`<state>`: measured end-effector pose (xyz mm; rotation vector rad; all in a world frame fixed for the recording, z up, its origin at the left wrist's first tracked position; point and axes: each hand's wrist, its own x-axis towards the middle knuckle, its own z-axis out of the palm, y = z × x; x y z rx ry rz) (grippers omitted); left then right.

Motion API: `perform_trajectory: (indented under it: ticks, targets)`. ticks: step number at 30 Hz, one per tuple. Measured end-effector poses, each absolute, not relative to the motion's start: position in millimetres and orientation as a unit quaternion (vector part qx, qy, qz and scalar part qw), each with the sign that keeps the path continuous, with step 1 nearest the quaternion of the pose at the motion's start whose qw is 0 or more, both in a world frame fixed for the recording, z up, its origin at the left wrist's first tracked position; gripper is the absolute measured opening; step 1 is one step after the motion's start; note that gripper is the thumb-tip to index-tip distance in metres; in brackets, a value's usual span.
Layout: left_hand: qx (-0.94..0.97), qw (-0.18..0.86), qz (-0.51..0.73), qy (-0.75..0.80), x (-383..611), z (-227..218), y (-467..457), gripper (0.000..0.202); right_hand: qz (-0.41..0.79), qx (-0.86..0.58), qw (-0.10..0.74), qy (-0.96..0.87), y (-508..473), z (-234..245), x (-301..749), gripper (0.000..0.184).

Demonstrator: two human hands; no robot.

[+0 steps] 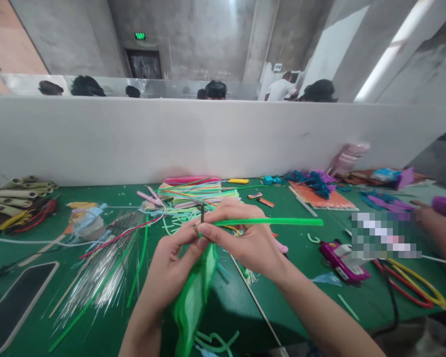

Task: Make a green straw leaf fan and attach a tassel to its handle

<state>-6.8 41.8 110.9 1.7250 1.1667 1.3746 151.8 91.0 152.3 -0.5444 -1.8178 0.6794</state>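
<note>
My left hand (167, 263) is closed in a pinch on a thin dark stem (202, 212) that sticks up past the fingertips. Below it hangs a green leaf-shaped piece (196, 297), seemingly joined to the stem; the joint is hidden behind my fingers. My right hand (250, 235) pinches a bright green fuzzy strip (282, 221) between thumb and forefinger. The strip's free end points right, and its other end meets the stem at my fingertips. Both hands touch there, above the table.
On the green table (293, 302) lie wire rods (100, 277), a phone (20, 302), pliers (33, 215), bamboo tubes (13, 198), coloured strips (193, 193) and a purple glue gun (344, 263). A white partition (223, 134) stands behind. A co-worker's hand (438, 228) is at right.
</note>
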Motion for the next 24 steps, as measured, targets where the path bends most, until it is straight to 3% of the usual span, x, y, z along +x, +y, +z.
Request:
perform_trajectory:
  ticks: [2, 7, 10, 16, 21, 24]
  targets:
    - [0.645, 0.309, 0.523, 0.464, -2.6, 110.2, 45.9, 0.026, 0.263, -0.279, 0.532, -0.755, 91.7, 149.5, 149.9, 0.008]
    - [0.608, 0.112, 0.533, 0.577, 13.5, 116.2, 43.4, 0.01, 0.246, -0.36, 0.527, -0.729, 89.8, 148.1, 148.1, 0.013]
    - [0.62, 0.067, 0.525, 0.579, 12.5, 122.0, 39.1, 0.01, 0.291, -0.358, 0.517, -0.721, 89.9, 149.0, 150.8, 0.013]
    - [0.634, 0.083, 0.516, 0.57, 2.2, 120.1, 39.9, 0.016, 0.463, -0.32, 0.474, -0.677, 99.3, 143.7, 155.6, 0.015]
    - [0.647, 0.211, 0.519, 0.517, -2.4, 118.0, 44.0, 0.023, 0.472, -0.298, 0.497, -0.664, 98.6, 144.7, 153.5, 0.013]
    - [0.661, 0.282, 0.513, 0.47, -2.9, 120.0, 46.3, 0.024, 0.386, -0.308, 0.518, -0.699, 94.4, 147.0, 151.6, 0.007]
